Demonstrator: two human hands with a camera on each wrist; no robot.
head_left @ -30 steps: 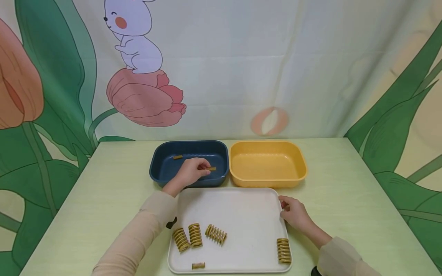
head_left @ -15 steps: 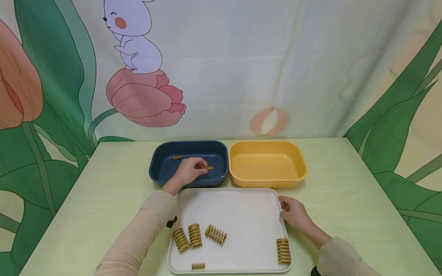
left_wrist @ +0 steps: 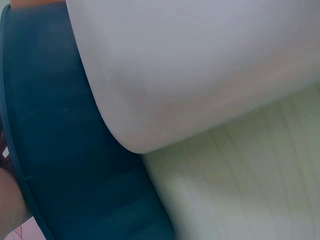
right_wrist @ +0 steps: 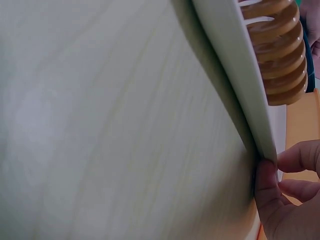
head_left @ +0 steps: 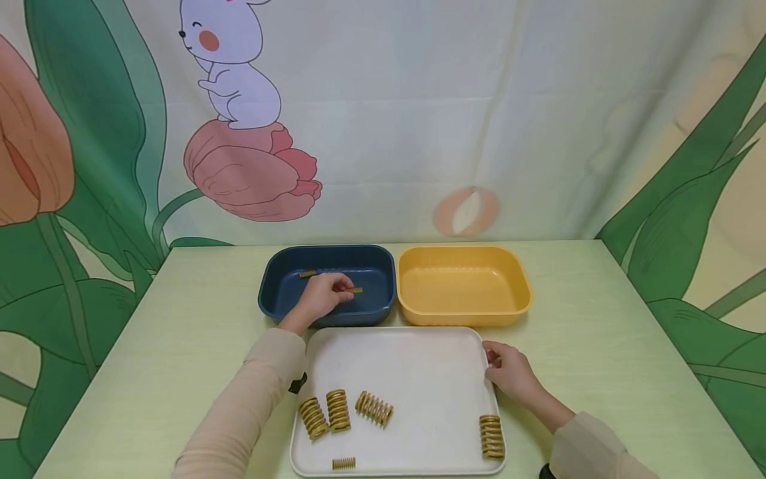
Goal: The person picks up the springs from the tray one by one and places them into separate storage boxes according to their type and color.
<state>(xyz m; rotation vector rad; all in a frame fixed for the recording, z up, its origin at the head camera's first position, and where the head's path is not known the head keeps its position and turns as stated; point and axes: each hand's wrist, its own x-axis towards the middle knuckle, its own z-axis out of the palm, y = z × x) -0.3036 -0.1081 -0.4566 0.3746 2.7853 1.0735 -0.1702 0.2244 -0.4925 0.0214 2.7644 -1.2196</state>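
Observation:
In the head view my left hand (head_left: 322, 296) reaches over the dark blue bin (head_left: 272, 309) and pinches a small brass coil spring (head_left: 356, 290). Another small spring (head_left: 308, 273) lies in that bin near its back wall. My right hand (head_left: 513, 374) grips the right edge of the white tray (head_left: 431, 372); the right wrist view shows the thumb (right_wrist: 266, 182) and fingers (right_wrist: 302, 156) on either side of the rim. On the tray are several thick coil springs, among them one (head_left: 492, 436) near the right edge, and a small spring (head_left: 344, 464) near the front.
A yellow bin (head_left: 465, 313) stands right beside the blue one, behind the tray. All sit on a pale green table (head_left: 604, 346). A printed curtain (head_left: 383, 120) hangs behind the table's far edge.
My left hand has drifted slightly left over the blue bin, the small spring still pinched in its fingers. The right hand keeps its hold on the tray edge.

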